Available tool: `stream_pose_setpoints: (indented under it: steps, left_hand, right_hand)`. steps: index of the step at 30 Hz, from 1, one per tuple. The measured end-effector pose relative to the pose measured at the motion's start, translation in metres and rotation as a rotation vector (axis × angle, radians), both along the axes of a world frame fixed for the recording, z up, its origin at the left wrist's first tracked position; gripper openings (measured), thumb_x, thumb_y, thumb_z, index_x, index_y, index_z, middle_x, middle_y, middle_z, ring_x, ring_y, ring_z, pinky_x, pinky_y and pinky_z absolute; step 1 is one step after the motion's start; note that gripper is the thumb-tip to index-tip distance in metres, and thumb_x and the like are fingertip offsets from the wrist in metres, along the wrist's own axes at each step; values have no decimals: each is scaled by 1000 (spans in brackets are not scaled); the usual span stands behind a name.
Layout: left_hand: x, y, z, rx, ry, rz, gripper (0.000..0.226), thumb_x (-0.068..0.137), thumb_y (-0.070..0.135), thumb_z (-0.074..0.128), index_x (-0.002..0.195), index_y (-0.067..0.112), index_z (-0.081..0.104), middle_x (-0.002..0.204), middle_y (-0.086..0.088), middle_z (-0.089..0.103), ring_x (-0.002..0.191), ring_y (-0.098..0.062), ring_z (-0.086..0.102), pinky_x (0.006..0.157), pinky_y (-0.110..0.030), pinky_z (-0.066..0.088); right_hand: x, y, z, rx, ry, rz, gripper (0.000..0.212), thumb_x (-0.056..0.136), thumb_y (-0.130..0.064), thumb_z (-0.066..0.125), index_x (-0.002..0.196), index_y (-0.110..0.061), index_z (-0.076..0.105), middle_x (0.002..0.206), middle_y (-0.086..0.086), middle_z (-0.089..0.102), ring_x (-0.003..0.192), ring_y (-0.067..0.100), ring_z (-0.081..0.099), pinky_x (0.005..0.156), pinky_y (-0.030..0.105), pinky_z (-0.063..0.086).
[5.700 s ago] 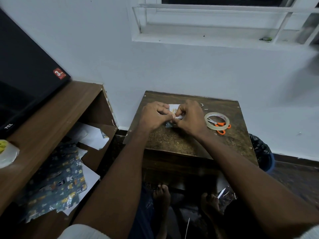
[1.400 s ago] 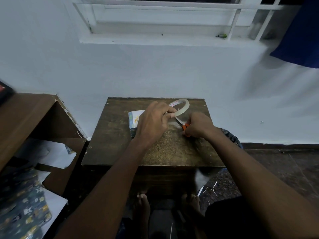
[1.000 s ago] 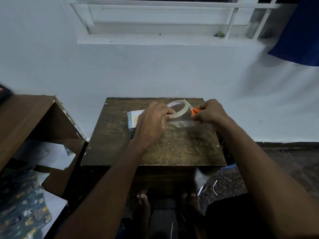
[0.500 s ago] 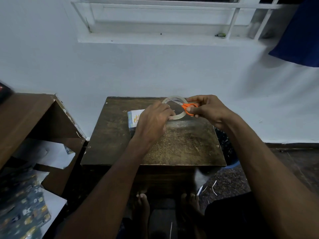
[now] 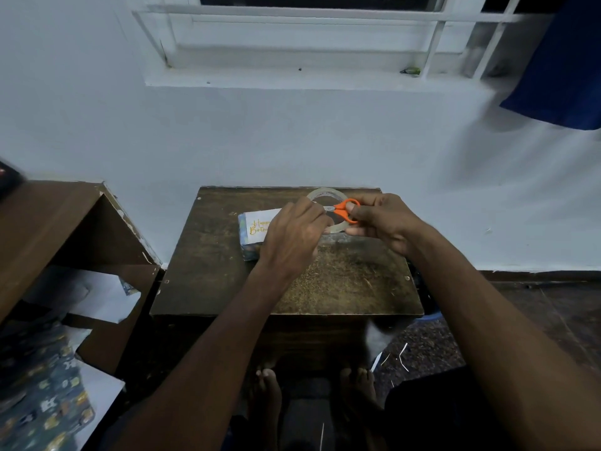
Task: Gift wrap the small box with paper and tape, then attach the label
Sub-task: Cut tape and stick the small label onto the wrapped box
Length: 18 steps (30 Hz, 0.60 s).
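Observation:
A small wrapped box (image 5: pixel 248 250) lies on the dark wooden table (image 5: pixel 227 281), left of centre, with a white birthday label (image 5: pixel 258 224) on top of it. My left hand (image 5: pixel 292 237) covers the box's right part and pinches the end of a clear tape roll (image 5: pixel 325 193), which is raised just above the table. My right hand (image 5: pixel 383 222) grips small orange-handled scissors (image 5: pixel 346 209), whose blades point left at the tape by my left fingers.
A brown shelf unit (image 5: pixel 48 229) stands at the left with patterned wrapping paper (image 5: pixel 42 402) and white sheets (image 5: pixel 87 297) on its lower level. The white wall and window sill are close behind the table. My feet (image 5: pixel 270 388) are under the table's front.
My right hand picked the scissors up off the table and brought them to the tape roll. My left hand kept holding the tape beside the box.

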<state>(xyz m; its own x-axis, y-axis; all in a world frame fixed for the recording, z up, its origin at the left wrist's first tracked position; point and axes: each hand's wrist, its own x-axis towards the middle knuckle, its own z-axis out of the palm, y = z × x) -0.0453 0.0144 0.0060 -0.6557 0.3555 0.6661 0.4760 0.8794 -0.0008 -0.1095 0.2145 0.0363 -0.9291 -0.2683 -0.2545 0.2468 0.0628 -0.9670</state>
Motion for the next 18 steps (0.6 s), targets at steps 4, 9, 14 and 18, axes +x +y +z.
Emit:
stream_pose_setpoints:
  steps: [4, 9, 14, 18]
  left_hand:
    - [-1, -1, -2, 8, 11, 25, 36, 67, -3, 81, 98, 16, 77, 95, 1, 71, 92, -22, 57, 74, -32, 35]
    - [-2, -1, -6, -1, 4, 30, 37, 68, 1, 83, 101, 16, 77, 99, 0, 72, 94, -22, 58, 76, -32, 36]
    - [0, 6, -4, 127, 17, -12, 17, 87, 12, 76, 104, 16, 76, 102, 1, 71, 97, -22, 60, 77, -36, 46]
    - [17, 25, 8, 315, 41, 26, 6, 95, 14, 72, 100, 14, 75, 101, 1, 70, 96, -16, 54, 78, -28, 43]
  right_hand:
    - [1, -7, -3, -22, -30, -44, 17, 101, -10, 65, 111, 2, 73, 91, 15, 77, 72, 15, 74, 73, 27, 65]
    - [3, -18, -6, -32, -24, -120, 18, 103, -8, 63, 109, 6, 72, 87, 18, 75, 68, 17, 74, 63, 24, 63]
    - [3, -14, -4, -38, -65, -179, 15, 102, -7, 64, 101, 5, 73, 76, 12, 75, 68, 19, 70, 63, 23, 62]
    - [18, -6, -5, -17, -69, -278, 13, 101, -8, 66, 99, 3, 72, 87, 19, 77, 69, 23, 71, 60, 28, 63]
